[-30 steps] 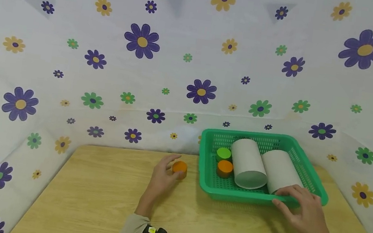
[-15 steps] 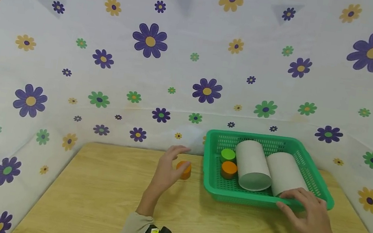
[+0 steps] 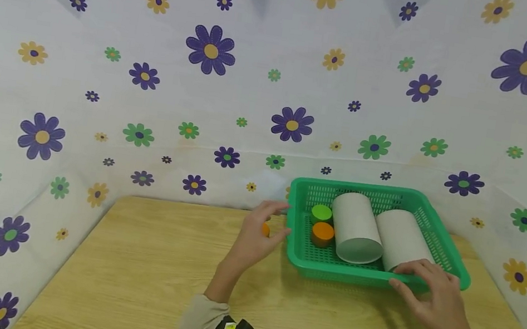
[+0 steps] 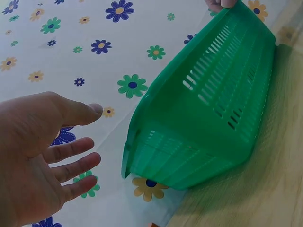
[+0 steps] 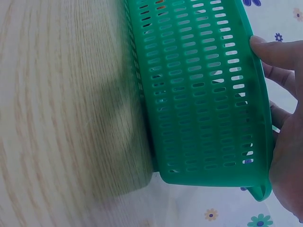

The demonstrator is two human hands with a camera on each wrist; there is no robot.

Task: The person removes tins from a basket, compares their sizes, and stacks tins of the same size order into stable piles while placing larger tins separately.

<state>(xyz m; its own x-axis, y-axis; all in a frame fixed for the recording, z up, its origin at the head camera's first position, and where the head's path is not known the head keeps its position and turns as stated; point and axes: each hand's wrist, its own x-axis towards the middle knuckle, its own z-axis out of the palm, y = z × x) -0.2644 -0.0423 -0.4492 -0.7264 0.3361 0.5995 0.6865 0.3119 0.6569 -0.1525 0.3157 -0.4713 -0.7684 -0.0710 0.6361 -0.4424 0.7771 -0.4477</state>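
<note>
Green basket (image 3: pixel 452 264) sits at right-centre of head view, on wooden table (image 3: pixel 137 270), against flowered backdrop (image 3: pixel 153 87). Right hand (image 3: pixel 436 301) holds basket's near right rim, thumb outside, fingers curled over edge: likely steadying it. Left hand (image 3: pixel 255 236) spread, fingers relaxed, gripping nothing, just beside basket's left wall. Small orange cylinder (image 3: pixel 265 229) on table, mostly hidden behind that hand. Inside basket: two grey tubes (image 3: pixel 355 228) lying side by side, green cap (image 3: pixel 321 213), orange cap (image 3: pixel 322 232) at left.
</note>
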